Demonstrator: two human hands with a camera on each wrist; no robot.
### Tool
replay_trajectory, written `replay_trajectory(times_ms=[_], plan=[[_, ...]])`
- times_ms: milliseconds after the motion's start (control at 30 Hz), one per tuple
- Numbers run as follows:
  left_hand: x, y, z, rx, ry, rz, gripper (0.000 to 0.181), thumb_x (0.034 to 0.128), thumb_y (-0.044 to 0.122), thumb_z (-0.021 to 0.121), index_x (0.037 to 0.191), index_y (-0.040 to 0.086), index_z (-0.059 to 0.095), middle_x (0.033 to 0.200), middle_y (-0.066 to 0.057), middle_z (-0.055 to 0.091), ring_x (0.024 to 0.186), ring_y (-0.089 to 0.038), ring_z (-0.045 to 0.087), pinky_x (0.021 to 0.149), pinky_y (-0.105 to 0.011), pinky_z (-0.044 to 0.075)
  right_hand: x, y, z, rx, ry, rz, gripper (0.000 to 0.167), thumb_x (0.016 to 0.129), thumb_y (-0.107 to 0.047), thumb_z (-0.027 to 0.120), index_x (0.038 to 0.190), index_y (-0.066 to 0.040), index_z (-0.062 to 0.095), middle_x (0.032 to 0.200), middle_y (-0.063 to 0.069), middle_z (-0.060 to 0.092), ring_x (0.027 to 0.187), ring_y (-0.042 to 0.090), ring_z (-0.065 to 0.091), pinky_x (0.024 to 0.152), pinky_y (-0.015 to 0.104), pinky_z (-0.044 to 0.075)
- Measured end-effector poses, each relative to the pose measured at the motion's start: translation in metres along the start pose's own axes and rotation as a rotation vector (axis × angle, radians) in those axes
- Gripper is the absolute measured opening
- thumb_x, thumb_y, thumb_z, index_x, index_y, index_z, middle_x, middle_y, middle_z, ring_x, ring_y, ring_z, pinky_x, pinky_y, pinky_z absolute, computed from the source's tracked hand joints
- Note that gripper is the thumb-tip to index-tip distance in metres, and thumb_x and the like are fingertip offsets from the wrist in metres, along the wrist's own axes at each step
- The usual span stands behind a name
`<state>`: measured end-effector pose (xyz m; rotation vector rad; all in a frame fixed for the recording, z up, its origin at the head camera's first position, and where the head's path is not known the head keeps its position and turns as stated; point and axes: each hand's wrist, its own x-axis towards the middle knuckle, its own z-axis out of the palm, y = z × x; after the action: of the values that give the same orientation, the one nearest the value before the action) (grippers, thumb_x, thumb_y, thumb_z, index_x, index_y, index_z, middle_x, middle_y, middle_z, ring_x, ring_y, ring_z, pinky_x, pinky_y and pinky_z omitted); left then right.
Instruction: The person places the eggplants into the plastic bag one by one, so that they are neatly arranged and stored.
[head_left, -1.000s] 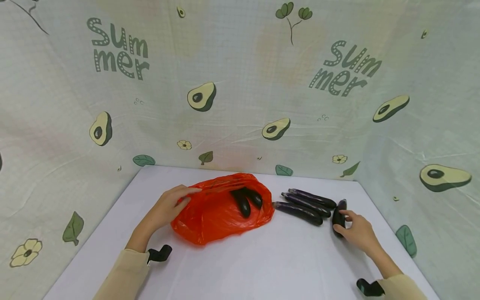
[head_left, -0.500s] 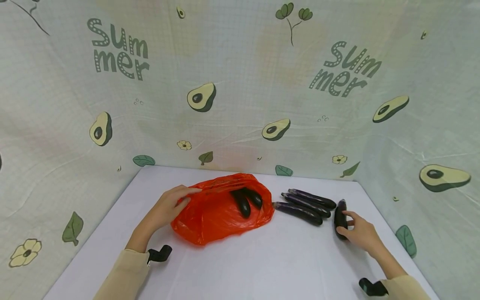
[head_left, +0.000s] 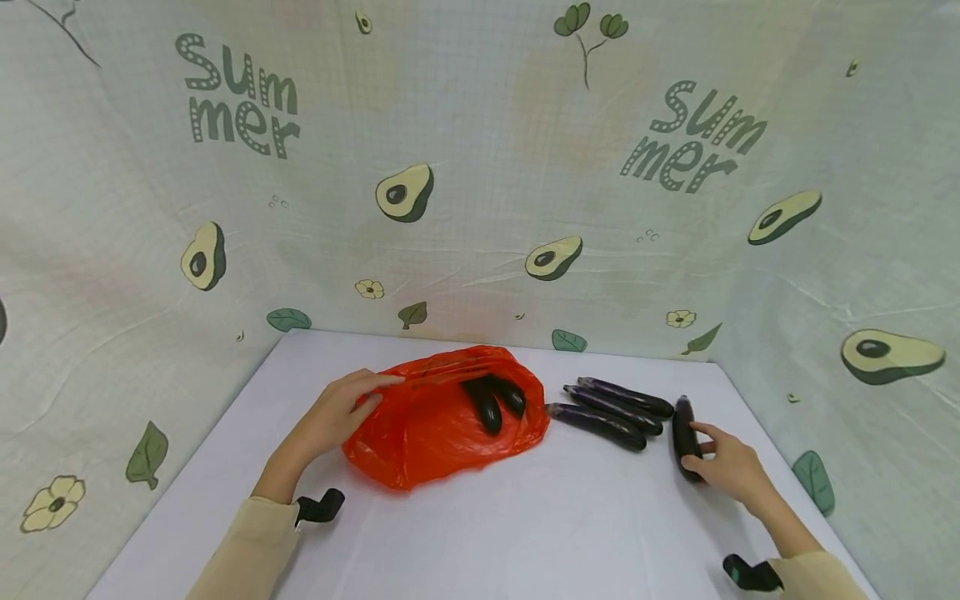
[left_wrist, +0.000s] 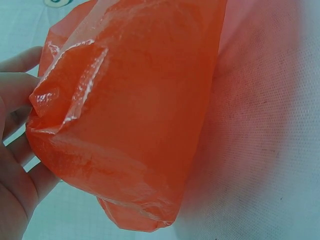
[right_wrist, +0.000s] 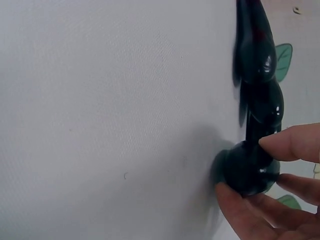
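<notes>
A red plastic bag (head_left: 442, 454) lies at mid-table with its mouth spread wide. Two dark eggplants (head_left: 483, 407) show inside it. My left hand (head_left: 341, 412) holds the bag's left side by the rim; its fingertips (left_wrist: 30, 90) meet the crinkled film in the left wrist view. At the right, my right hand (head_left: 731, 468) grips a separate eggplant (head_left: 684, 442) between thumb and fingers, its stem end pointing away from me. In the right wrist view that eggplant (right_wrist: 250, 170) is seen end-on, close to the tabletop.
Between the bag and my right hand, three long purple eggplants (head_left: 600, 425) lie side by side, stem ends toward the bag. The white tabletop (head_left: 510, 533) meets a printed cloth backdrop (head_left: 465, 250) at the back and on both sides.
My right hand has shifted slightly right with the eggplant, widening its gap from the three lying ones. My left hand and the bag have stayed put.
</notes>
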<state>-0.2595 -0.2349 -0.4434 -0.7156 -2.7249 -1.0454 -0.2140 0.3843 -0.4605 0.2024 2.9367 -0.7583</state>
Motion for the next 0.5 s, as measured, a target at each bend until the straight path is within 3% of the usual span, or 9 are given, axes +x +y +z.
replay_trajectory(times_ms=[233, 500], plan=[[0.001, 0.001, -0.001, 0.006, -0.001, -0.005, 0.05, 0.1037, 0.002, 0.065, 0.145, 0.031, 0.066, 0.127, 0.001, 0.068, 0.117, -0.024, 0.064, 0.095, -0.046, 0.063, -0.005, -0.002, -0.007, -0.024, 0.057, -0.053, 0.078, 0.092, -0.022, 0.076, 0.154, 0.009, 0.04, 0.128, 0.042, 0.061, 0.107, 0.052, 0.066, 0.077, 0.053, 0.061], [0.002, 0.0, 0.0, 0.008, -0.006, -0.011, 0.05, 0.1038, 0.003, 0.065, 0.145, 0.031, 0.066, 0.127, 0.0, 0.068, 0.118, -0.024, 0.064, 0.094, -0.045, 0.063, -0.013, -0.023, -0.014, -0.044, 0.087, -0.177, 0.075, 0.089, -0.019, 0.079, 0.151, 0.008, 0.046, 0.123, 0.038, 0.066, 0.098, 0.044, 0.074, 0.072, 0.048, 0.063]])
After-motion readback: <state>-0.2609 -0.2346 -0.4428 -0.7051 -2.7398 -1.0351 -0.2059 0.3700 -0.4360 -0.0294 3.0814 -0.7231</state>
